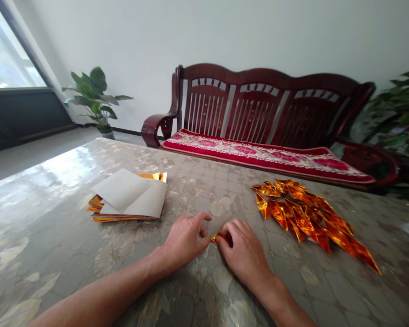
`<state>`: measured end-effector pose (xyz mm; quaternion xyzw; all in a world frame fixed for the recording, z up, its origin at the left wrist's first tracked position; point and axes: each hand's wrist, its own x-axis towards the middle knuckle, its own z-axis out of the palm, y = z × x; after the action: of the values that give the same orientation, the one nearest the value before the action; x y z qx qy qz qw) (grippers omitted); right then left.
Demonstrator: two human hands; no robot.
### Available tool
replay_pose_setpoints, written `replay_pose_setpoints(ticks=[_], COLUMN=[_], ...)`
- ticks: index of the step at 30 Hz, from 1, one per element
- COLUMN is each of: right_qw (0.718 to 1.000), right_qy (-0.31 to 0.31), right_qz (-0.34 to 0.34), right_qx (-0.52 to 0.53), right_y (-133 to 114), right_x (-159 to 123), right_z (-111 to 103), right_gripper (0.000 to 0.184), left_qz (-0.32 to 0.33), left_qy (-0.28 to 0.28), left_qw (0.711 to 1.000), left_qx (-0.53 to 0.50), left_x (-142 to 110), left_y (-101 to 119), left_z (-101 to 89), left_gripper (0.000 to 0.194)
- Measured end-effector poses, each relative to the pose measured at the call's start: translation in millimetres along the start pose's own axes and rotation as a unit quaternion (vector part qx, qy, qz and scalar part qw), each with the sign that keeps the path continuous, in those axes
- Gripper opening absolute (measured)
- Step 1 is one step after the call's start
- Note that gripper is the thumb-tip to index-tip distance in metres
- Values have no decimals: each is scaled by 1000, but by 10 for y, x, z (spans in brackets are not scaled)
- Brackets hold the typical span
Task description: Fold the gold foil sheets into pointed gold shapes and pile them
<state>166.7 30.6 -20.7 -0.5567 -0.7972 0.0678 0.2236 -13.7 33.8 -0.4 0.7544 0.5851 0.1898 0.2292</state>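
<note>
Small gold-foil strip (220,236) is lying sideways on the mottled grey desk (54,236); your right grip (242,254) is pinching it, while your left grip (187,240) is curling just beside it.

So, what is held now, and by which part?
A small gold foil piece, held at its right end by the right hand; left hand's contact is unclear.

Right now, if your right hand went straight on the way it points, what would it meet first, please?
The small piece of gold foil at its fingertips, which the right hand seems to touch already; just past it lies the left hand, though depth is unclear.
</note>
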Motion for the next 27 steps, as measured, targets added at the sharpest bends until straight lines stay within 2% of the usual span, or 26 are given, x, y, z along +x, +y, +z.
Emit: replay_pose_setpoints(ticks=[12, 27], right_qw=[999, 999], right_qy=[-16, -27], right_qz=[-7, 7], right_qx=[36, 18], right_y=[49, 36], right_x=[6, 39], right_z=[-35, -40], right_gripper=[15, 11], left_qz=[-5, -17], left_qy=[2, -3], left_qw=[1000, 1000], left_qx=[18, 16], left_x=[-14, -9], left_y=[28, 22], left_z=[14, 23], left_gripper=[45, 45])
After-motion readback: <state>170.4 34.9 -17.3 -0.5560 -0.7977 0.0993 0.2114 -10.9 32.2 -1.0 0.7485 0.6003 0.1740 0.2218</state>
